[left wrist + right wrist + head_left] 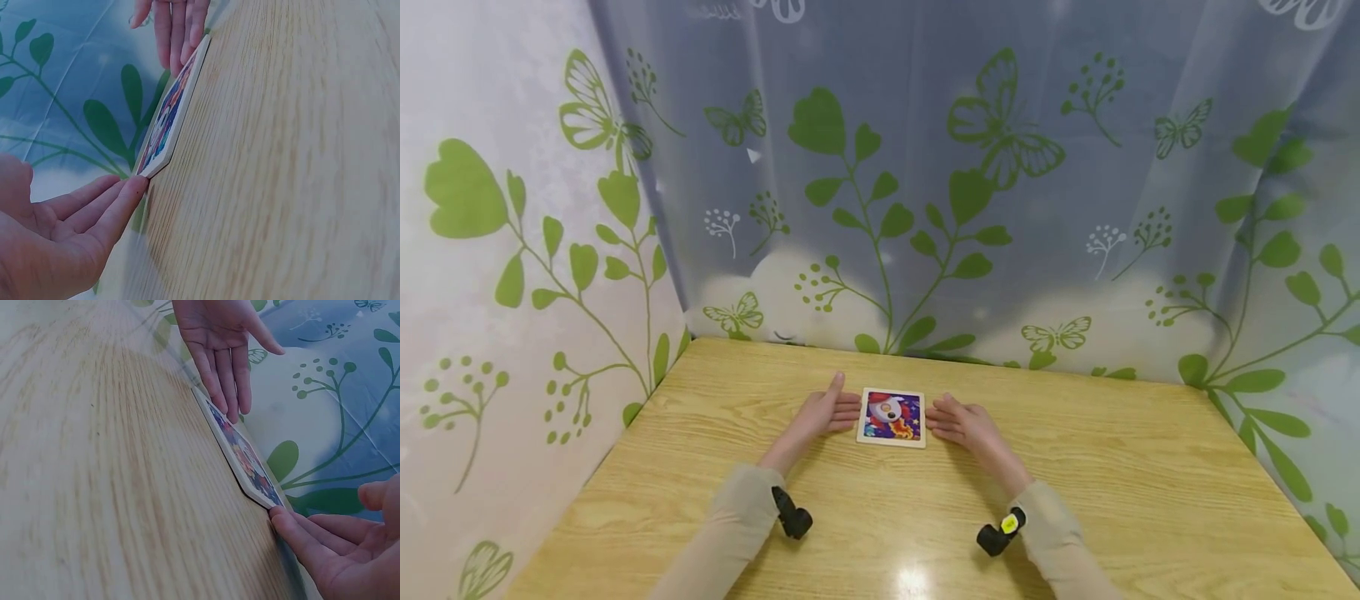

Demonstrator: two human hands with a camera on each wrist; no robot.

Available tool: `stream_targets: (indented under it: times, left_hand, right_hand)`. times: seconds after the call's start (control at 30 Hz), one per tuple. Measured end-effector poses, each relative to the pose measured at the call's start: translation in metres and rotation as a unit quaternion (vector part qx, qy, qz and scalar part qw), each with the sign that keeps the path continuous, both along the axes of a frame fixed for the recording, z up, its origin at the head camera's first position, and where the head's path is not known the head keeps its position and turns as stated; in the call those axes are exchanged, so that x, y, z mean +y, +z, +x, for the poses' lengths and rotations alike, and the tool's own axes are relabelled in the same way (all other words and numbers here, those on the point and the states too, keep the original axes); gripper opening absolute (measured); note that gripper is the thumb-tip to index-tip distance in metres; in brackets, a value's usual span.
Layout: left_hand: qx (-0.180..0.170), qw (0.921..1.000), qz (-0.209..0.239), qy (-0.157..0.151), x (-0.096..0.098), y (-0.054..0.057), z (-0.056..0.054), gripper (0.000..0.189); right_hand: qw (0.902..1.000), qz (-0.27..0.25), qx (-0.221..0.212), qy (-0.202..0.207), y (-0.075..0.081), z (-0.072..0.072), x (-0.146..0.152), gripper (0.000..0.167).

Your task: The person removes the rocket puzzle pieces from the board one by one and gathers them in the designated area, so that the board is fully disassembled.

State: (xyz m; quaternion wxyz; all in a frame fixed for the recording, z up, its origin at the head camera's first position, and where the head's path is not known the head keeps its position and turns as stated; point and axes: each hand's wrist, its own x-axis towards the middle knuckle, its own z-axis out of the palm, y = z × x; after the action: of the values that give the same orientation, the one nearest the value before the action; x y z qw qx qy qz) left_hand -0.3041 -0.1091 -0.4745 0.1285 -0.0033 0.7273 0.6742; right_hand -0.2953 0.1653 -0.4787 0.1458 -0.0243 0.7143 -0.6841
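Observation:
A square wooden picture puzzle [892, 417] lies flat on the table, its pale frame around a rocket with flames on a purple ground. My left hand [829, 412] is at its left edge, fingers straight and thumb raised. On the opposite side my right hand [966, 423] points its straight fingers at the right edge. In the left wrist view the left hand's fingertips [139, 182] are right at the puzzle's corner. The right wrist view has the right hand's fingertips [278, 514] right at the near end of the frame. Neither hand grips anything.
The wood-grain table [1120, 483] reaches back to a curtain [925, 250] printed with green leaves and butterflies. Another printed curtain [535, 333] borders the left side. Black wrist cameras [793, 515] sit on both sleeves.

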Motion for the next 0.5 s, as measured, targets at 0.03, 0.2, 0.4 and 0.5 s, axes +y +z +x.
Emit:
stream_targets:
  times: [0.03, 0.2, 0.4, 0.5]
  left_hand:
    - [0.001, 1.0, 0.002, -0.002, 0.001, -0.001, 0.0, 0.073]
    - [0.006, 0.9999, 0.013, -0.009, 0.007, -0.002, 0.0, 0.074]
    - [0.002, 0.9997, 0.017, -0.016, 0.014, -0.004, 0.0, 0.076]
    - [-0.003, 0.9997, 0.02, -0.015, 0.016, -0.004, 0.0, 0.076]
  right_hand:
    - [1.0, 0.0, -0.002, -0.001, 0.0, 0.0, 0.002, 0.058]
    - [1.0, 0.002, 0.0, 0.001, 0.0, 0.0, 0.01, 0.057]
    - [1.0, 0.008, -0.004, -0.004, -0.002, 0.0, 0.017, 0.058]
    - [1.0, 0.004, -0.006, -0.004, -0.002, 0.0, 0.021, 0.058]
